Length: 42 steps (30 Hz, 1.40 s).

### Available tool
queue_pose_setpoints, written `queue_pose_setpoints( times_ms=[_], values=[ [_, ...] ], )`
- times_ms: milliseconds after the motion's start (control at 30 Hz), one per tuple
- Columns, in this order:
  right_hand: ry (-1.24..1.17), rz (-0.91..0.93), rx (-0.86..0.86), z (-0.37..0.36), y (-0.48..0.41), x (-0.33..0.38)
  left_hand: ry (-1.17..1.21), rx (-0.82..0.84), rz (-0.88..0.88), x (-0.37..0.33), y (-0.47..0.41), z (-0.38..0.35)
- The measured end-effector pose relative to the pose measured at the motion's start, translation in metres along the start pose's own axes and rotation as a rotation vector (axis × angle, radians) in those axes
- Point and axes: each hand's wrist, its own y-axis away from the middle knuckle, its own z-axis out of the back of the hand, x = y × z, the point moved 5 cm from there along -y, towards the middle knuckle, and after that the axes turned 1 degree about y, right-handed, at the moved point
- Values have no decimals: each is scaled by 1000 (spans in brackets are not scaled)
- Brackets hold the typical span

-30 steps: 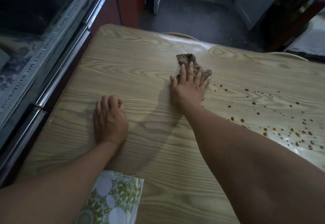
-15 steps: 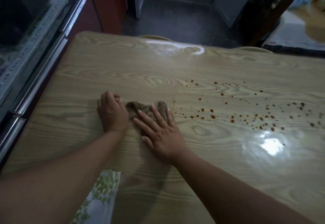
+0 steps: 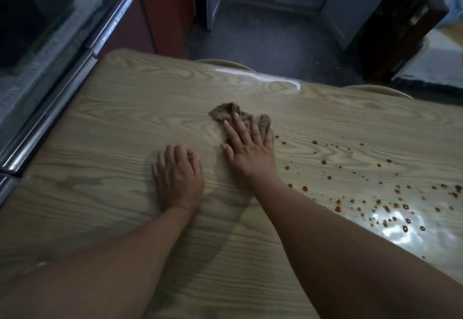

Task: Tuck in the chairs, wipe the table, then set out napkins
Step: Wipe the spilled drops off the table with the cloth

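On table, R hand flat on cloth, L hand beside

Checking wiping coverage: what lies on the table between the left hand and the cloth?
Nothing but bare wood-grain table, as the head view shows. The left hand rests apart from the cloth, which the right hand presses flat.
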Motion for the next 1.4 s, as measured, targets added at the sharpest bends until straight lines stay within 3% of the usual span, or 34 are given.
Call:
queue_pose_setpoints(
  times_ms=[267, 500, 733, 1000, 1200, 1400],
  values=[
    [-34, -196, 19, 5, -38, -36, -18, 0, -6, 1, -1, -2],
    [-61, -310, 50, 6, -19, -32, -26, -3, -21, 0, 0, -2],
    [-37, -206, 34, 4, 37, -16, -7, -2, -41, -3, 2, 1],
    [-41, 28, -30, -3, 116, 17, 75, 25, -198, -13, 8, 8],
    [2, 267, -62, -8, 158, 13, 30, 73, -614, -35, 23, 7],
    [22, 79, -44, -5, 109, -17, 7, -7, -576, -35, 23, 5]
  ],
)
